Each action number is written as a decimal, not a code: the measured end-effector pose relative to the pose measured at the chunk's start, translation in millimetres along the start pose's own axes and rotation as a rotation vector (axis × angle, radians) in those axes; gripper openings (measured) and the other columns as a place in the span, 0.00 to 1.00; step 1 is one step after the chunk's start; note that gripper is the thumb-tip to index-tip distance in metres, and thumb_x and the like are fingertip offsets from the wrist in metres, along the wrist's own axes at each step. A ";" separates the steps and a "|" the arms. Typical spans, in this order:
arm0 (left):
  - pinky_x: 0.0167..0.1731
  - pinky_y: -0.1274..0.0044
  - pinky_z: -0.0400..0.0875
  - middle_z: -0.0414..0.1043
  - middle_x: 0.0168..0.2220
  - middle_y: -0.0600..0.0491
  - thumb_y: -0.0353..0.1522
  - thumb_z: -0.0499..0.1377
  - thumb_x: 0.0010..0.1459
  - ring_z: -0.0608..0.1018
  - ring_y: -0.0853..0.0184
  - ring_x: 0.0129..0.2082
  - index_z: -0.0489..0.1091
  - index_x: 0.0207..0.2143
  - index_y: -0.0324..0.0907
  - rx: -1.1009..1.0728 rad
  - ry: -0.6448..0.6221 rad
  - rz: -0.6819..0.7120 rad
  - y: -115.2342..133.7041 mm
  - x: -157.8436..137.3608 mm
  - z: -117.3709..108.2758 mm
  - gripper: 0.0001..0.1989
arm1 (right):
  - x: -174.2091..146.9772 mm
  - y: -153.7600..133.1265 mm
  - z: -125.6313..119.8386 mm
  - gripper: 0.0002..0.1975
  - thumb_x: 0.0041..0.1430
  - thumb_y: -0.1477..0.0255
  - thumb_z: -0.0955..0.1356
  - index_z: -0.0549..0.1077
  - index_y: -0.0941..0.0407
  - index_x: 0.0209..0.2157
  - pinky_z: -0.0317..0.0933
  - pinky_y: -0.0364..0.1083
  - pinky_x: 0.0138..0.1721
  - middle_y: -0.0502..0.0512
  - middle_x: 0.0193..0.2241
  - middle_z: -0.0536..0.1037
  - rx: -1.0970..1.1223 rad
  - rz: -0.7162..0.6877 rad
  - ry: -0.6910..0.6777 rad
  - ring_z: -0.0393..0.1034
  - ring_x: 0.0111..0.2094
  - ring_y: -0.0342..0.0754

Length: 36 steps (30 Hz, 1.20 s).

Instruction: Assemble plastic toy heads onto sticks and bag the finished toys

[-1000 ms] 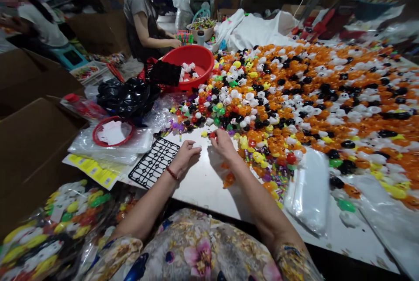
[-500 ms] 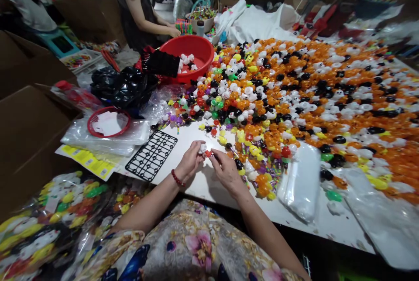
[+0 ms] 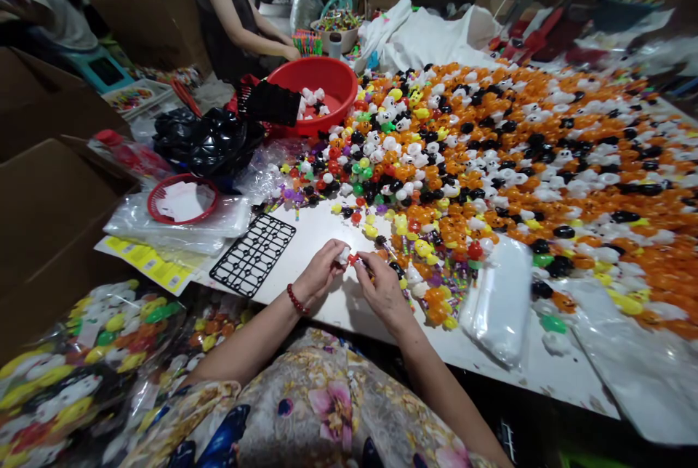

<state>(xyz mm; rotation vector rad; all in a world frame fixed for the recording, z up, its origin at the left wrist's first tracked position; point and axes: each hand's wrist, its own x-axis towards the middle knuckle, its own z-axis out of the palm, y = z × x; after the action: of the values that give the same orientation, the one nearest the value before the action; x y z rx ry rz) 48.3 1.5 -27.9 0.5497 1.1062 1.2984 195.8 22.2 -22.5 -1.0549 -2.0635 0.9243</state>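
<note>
Between the fingertips of my left hand point(image 3: 321, 270) is a small white plastic figure point(image 3: 344, 256), its fine shape too small to read. My right hand point(image 3: 382, 286) pinches a small red plastic piece point(image 3: 352, 259) that touches the white figure's right side. Both hands are held low over the white table point(image 3: 321, 224) near its front edge. Just right of my right hand lie small sticks filled with coloured beads point(image 3: 450, 280), topped with orange, yellow and white figures. A black plastic grid frame point(image 3: 253, 255) lies flat to the left of my left hand.
A large heap of orange, white and black figures point(image 3: 523, 155) spreads over the right side. Behind stand a red basin point(image 3: 338, 83) and a small red basket point(image 3: 182, 199) on clear bags. Clear bags point(image 3: 499, 301) lie at right. Another person point(image 3: 234, 17) works beyond the basin.
My hands have shifted slightly down and to the right, with the white figure and red piece still held together. The camera view has moved a little.
</note>
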 end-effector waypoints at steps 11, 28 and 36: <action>0.29 0.76 0.61 0.62 0.22 0.57 0.40 0.51 0.63 0.66 0.67 0.24 0.66 0.27 0.45 0.618 0.099 0.297 -3.4 -8.1 -4.7 0.14 | -2.9 -7.9 -3.4 0.09 0.61 0.66 0.65 0.75 0.55 0.37 0.66 0.45 0.34 0.54 0.33 0.80 0.131 0.144 -0.064 0.72 0.32 0.47; 0.24 0.77 0.63 0.65 0.22 0.56 0.52 0.54 0.58 0.65 0.70 0.21 0.69 0.27 0.42 0.405 0.047 0.092 -17.5 -7.0 -2.7 0.23 | -15.2 17.7 12.3 0.11 0.60 0.63 0.65 0.74 0.54 0.37 0.65 0.46 0.36 0.53 0.33 0.78 0.318 0.250 -0.129 0.71 0.33 0.48; 0.31 0.81 0.71 0.73 0.37 0.51 0.42 0.70 0.47 0.75 0.71 0.32 0.74 0.39 0.40 -0.114 -0.169 -0.171 -5.5 -6.5 -5.9 0.20 | -12.1 23.5 -2.3 0.22 0.54 0.54 0.71 0.76 0.51 0.48 0.67 0.46 0.36 0.53 0.37 0.79 0.747 0.451 -0.103 0.71 0.35 0.47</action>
<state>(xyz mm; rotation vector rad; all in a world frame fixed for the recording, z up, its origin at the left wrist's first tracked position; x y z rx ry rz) 46.4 -7.4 -32.9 0.4606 0.9136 1.1365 212.9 22.7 -42.8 -1.0576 -1.3454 1.8182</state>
